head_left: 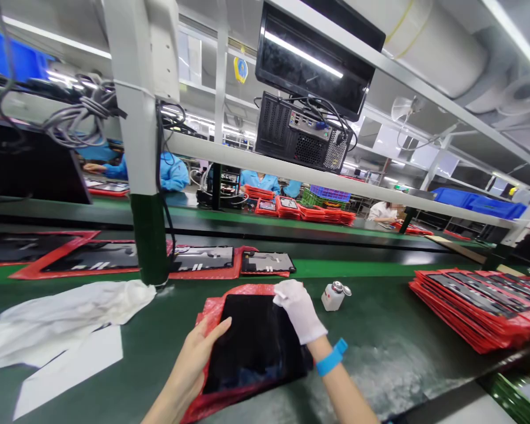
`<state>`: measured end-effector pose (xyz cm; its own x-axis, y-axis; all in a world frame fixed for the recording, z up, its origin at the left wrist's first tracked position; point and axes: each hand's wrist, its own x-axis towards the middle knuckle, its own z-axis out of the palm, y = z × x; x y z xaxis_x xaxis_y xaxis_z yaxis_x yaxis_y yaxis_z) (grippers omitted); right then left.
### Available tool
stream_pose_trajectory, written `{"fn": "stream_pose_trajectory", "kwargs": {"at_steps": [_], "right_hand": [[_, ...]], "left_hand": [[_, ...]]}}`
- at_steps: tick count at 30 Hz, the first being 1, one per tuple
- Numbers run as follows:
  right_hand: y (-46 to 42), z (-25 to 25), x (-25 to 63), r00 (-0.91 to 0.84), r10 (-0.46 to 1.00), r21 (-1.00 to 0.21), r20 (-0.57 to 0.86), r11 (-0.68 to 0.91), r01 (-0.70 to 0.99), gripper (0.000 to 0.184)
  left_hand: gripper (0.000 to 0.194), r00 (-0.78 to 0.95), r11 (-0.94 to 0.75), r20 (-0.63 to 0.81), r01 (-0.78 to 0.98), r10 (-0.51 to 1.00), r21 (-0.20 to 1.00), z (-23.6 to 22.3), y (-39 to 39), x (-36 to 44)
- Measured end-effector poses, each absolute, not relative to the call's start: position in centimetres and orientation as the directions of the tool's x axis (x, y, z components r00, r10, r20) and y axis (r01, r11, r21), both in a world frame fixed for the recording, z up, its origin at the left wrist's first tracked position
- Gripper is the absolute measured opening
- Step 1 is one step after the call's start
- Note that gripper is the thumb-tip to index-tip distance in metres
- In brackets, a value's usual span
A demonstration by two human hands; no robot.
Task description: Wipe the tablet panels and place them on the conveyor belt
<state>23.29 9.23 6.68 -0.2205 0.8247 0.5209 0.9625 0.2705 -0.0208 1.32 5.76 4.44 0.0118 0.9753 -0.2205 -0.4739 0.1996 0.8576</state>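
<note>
A black, glossy tablet screen (256, 347) lies tilted on a red bubble-wrap bag (212, 312) in front of me. My left hand (194, 359), bare, grips its left edge, thumb on the front and the other fingers hidden beneath. At the upper right corner, my right hand (298, 309) wears a white glove, with a blue strap (332, 357) round the wrist. Its fingers are curled together on the glass; whatever they may hold cannot be made out. A small white dispenser bottle (333, 295) with a metal top and its lid open stands to the right.
A tall stack of red bags with tablet parts (481, 306) stands at right. White cloth (70, 312) and a white sheet (75, 365) lie left, near a post (148, 235). Opened tablet parts (267, 262) line the back. Co-workers in blue sit beyond.
</note>
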Motion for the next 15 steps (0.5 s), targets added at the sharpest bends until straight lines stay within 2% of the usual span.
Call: {"fn": "stream_pose_trajectory", "kwargs": {"at_steps": [2,4,8,10,12,15], "right_hand": [[10.0,8.2,22.6,-0.356,0.843,-0.011,0.403,0.393,0.919,0.014],[9.8,9.2,22.4,-0.468,0.832,0.007,0.297,0.489,0.873,0.022],[7.3,10.8,22.7,-0.586,0.776,0.071,0.234,0.588,0.806,0.03],[5.7,12.2,23.1,-0.592,0.746,0.125,0.307,0.585,0.802,0.024],[4.4,14.0,23.8,-0.568,0.689,0.208,0.45,0.538,0.817,0.024],[3.2,16.4,24.7,-0.515,0.585,0.271,0.627,0.455,0.848,0.027]], "left_hand": [[0.056,-0.024,0.176,-0.213,-0.477,0.977,0.861,4.5,5.6,1.1],[0.056,-0.03,0.167,-0.208,-0.487,0.978,0.857,4.4,5.5,0.6],[0.053,0.171,0.307,-0.255,-0.585,0.952,0.751,3.7,5.1,-1.0],[0.06,0.179,0.332,-0.283,-0.61,0.942,0.719,3.4,5.2,-1.7],[0.066,0.137,0.305,-0.28,-0.602,0.95,0.738,3.2,5.4,-2.3],[0.061,0.156,0.328,-0.29,-0.531,0.944,0.781,2.9,5.8,-2.6]]}}
